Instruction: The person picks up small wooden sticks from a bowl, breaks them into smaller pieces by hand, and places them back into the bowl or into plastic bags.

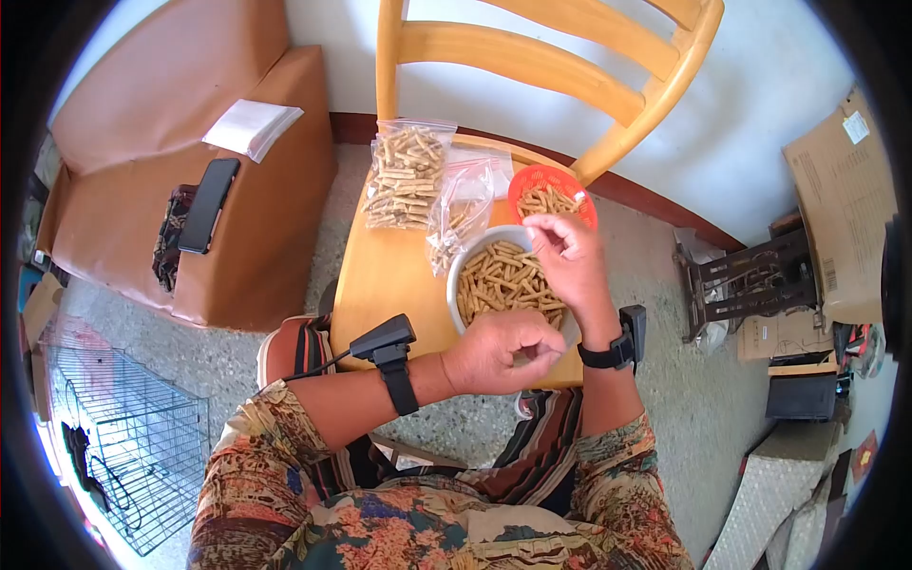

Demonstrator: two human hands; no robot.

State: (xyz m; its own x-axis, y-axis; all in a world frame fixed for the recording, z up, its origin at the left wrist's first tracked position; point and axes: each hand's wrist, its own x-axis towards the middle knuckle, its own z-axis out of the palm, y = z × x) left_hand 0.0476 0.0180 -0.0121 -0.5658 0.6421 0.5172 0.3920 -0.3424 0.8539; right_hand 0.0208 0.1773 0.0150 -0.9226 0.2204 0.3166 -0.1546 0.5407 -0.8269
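A pale bowl (454, 296) full of short tan sticks (503, 275) sits on the wooden chair seat (380, 285). My left hand (503, 351) is closed over the bowl's near edge, its fingers curled; whatever they may hold is hidden. Above the bowl's far right side, my right hand (573, 261) has thumb and forefinger drawn together beside a red basket (521, 183), which holds more sticks. Anything between those fingertips is too small to make out. To the left stand a packed clear bag of sticks (408, 176) and a smaller, partly filled bag (458, 223).
Flat plastic bags (494, 163) lie at the back of the seat, before the chair's backrest (513, 52). A brown armchair (247, 209) at left carries a phone (209, 204) and a plastic packet (252, 128). A wire cage (123, 446) and cardboard box (841, 209) flank the floor.
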